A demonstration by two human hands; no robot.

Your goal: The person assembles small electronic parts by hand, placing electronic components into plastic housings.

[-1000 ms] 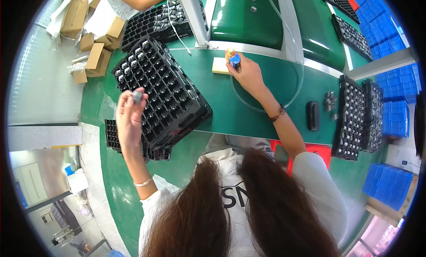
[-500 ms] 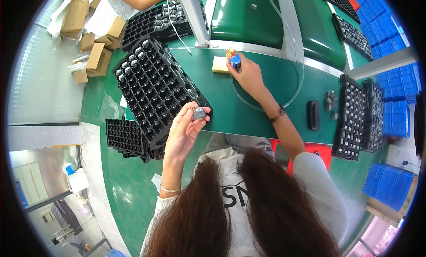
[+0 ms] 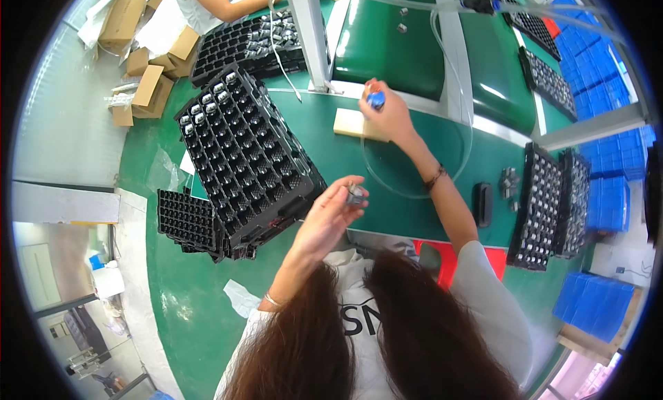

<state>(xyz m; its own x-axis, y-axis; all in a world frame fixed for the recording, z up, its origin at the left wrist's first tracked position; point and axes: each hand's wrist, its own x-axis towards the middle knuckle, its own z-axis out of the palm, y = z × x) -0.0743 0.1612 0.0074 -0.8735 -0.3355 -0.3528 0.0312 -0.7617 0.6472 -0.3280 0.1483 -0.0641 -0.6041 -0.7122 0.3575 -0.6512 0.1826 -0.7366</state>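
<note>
Room: green floor (image 3: 186, 300), cardboard boxes (image 3: 119, 20) well to the left of the fingers of both hands, stacked blue crates (image 3: 608, 210) well to the right
Left fingers (image 3: 345, 182): pinching a small grey part (image 3: 356, 196) between thumb and fingertips, by the near edge of the green table (image 3: 435, 217)
Right fingers (image 3: 388, 99): wrapped around a blue tool (image 3: 376, 100) with an orange end, its detail blurred
Part risk: it might drop to the floor if the pinch slackens, being small and so near the edge
Tray risk: the black tray (image 3: 242, 151), left of the left fingers, lies askew and seems to overhang the table, so a bump from the left forearm could shift it
Tube risk: the clear tube (image 3: 472, 110) loops right of the right fingers and could snag on a sweeping forearm
Table: pale yellow block (image 3: 349, 123) just beside the right fingers, loose grey parts (image 3: 510, 182) and a dark oblong object (image 3: 482, 205) farther right
Belt: green conveyor belt (image 3: 390, 51) beyond the right fingers
</note>
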